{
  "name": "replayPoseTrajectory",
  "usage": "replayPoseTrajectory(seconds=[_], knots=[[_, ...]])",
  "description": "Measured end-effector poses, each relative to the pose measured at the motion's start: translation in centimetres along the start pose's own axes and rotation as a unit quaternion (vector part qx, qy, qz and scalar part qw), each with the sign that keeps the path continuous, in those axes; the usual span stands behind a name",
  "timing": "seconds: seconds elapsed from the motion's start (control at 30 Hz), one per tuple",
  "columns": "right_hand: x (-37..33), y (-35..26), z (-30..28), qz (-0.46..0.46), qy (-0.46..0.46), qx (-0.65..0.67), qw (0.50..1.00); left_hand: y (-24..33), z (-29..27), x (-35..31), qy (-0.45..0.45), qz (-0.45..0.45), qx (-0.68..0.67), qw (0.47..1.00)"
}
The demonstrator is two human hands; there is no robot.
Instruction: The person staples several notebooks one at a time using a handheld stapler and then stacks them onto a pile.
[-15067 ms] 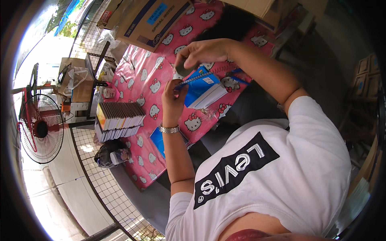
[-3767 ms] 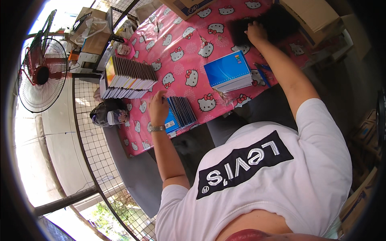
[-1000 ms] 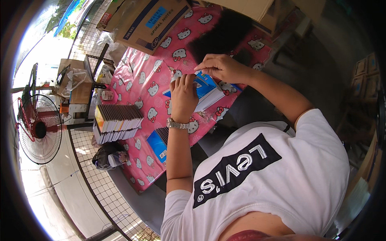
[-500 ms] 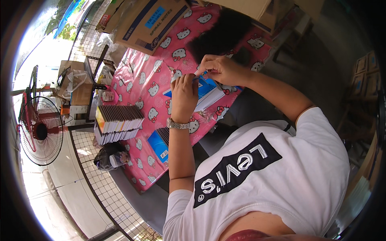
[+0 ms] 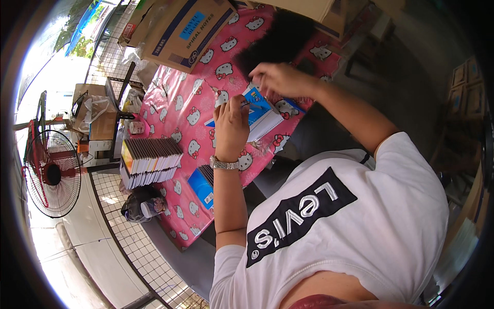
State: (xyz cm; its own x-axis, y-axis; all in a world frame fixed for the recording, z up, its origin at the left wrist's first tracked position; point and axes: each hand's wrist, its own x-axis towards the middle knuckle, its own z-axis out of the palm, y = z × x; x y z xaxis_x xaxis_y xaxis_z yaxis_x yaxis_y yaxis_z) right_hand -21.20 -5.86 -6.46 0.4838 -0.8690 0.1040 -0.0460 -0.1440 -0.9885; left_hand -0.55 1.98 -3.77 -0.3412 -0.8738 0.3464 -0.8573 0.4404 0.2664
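A blue-covered notebook [image 5: 267,125] with white pages lies at the table's near edge, its cover partly hidden by my hands. My left hand [image 5: 231,126], with a metal watch on the wrist, rests at the notebook's left side. Its fingers are curled in a pinch by the cover, around something small and dark that I cannot make out. Just above the notebook's far edge hovers my right hand [image 5: 285,81], slightly blurred. Its fingers are apart, and nothing shows between them.
A stack of notebooks [image 5: 152,159] stands at the table's left, with blue notebooks [image 5: 199,188] nearer me. A cardboard box [image 5: 188,36] and a black heap [image 5: 278,44] lie at the far side. A fan [image 5: 52,174] stands far left, beyond a dark bag [image 5: 139,206].
My right hand has come away from my left hand's fingertips, its fingers loosening. More of the blue cover shows between the hands. The left hand stays at the notebook.
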Motion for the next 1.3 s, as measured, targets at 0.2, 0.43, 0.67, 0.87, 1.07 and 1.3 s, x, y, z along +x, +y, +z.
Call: replayPoseTrajectory(seconds=[0.2,0.43,0.67,0.87,1.07,1.3], knots=[[-0.8,13.0,-5.5,-0.002,0.127,-0.611,0.781,0.1,0.0,0.1,-0.02,-0.012,0.083,0.996],[4.3,0.5,-4.5,0.079,-0.245,0.195,0.946,0.0,0.8,-1.6,0.041,-0.116,0.066,0.99],[6.7,-1.5,-3.9,0.1,-0.373,0.074,0.919,0.1,0.5,-0.8,0.028,-0.098,0.037,0.994],[5.9,-1.6,-3.1,0.147,-0.364,0.334,0.857,-0.4,0.4,-0.7,0.022,-0.093,0.04,0.995],[6.7,-1.6,-3.3,0.119,-0.374,0.183,0.902,-0.6,0.6,-0.5,0.026,-0.093,0.009,0.995],[7.1,-0.8,-2.5,0.098,-0.395,0.149,0.901,-0.5,0.5,-0.5,0.026,-0.106,0.0,0.994]])
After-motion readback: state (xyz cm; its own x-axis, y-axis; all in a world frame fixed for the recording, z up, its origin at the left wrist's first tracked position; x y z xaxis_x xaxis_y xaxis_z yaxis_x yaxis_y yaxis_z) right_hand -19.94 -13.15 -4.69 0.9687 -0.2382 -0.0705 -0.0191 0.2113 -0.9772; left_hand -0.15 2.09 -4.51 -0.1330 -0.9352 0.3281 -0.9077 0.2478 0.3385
